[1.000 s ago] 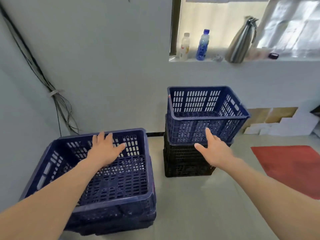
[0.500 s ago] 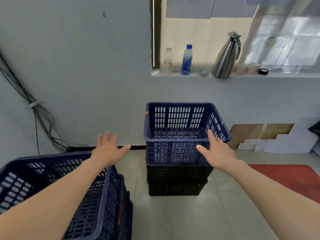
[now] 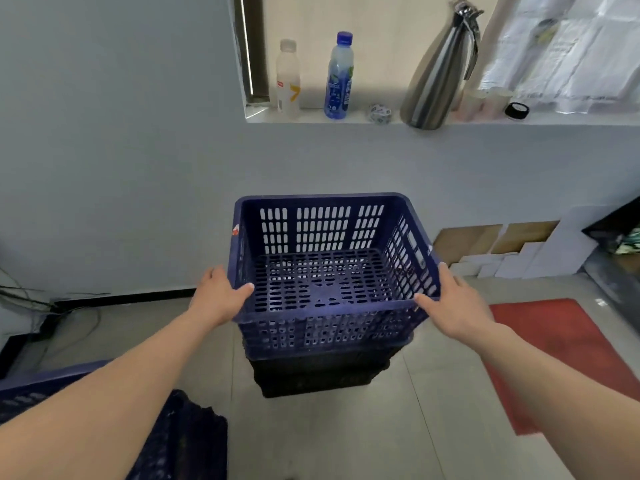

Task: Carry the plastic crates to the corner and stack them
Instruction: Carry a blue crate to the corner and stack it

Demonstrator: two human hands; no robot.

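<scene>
An empty blue plastic crate (image 3: 322, 327) sits on top of a black crate (image 3: 315, 375) on the floor near the wall. My left hand (image 3: 216, 299) grips the blue crate's near left corner, thumb hooked over the rim. My right hand (image 3: 453, 304) holds the near right corner the same way. A second stack, a blue crate (image 3: 41, 382) nested over a dark one (image 3: 180, 441), shows at the bottom left, mostly behind my left forearm.
A ledge (image 3: 450, 119) above carries two bottles (image 3: 313, 77), a steel jug (image 3: 438, 67) and small items. Cables (image 3: 38, 303) lie in the left corner. Flat boards (image 3: 519, 251) lean against the wall at right. A red mat (image 3: 568, 351) covers the floor at right.
My view has swung right, from the left stack to the right one. Both hands reached forward and closed on the top blue crate's near corners.
</scene>
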